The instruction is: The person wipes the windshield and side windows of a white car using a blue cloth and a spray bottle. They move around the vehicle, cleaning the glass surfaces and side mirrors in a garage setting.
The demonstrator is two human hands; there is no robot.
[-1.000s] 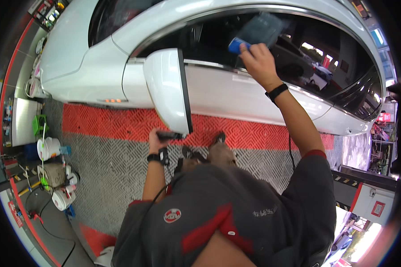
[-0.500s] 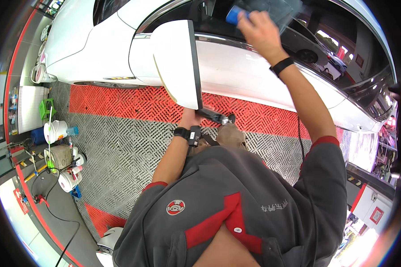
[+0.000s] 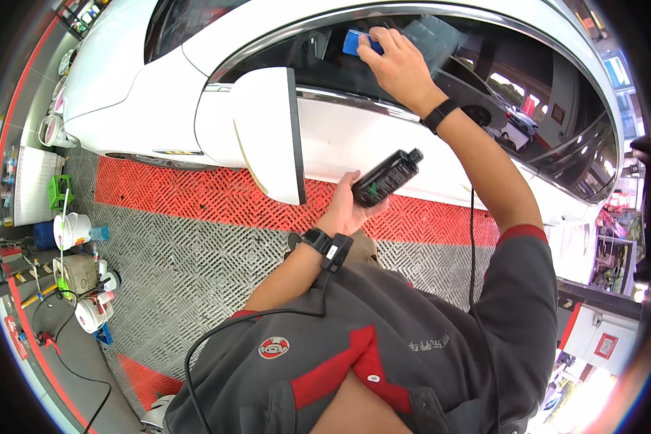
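Observation:
My right hand is closed on a small blue block-shaped pad, which is against the dark side window of a white car. A hazy, lighter patch shows on the glass behind the hand. My left hand is wrapped round a black bottle with a black cap, held tilted in front of the car's door. The white side mirror juts out just left of the bottle.
Red and grey grid tiles cover the floor. A white bucket, a green stool and several containers stand along the left wall. A black cable hangs by my right side.
My left hand has come up from behind the mirror, bringing the bottle into full view. The right hand with the blue pad has shifted left along the window. My view has also shifted.

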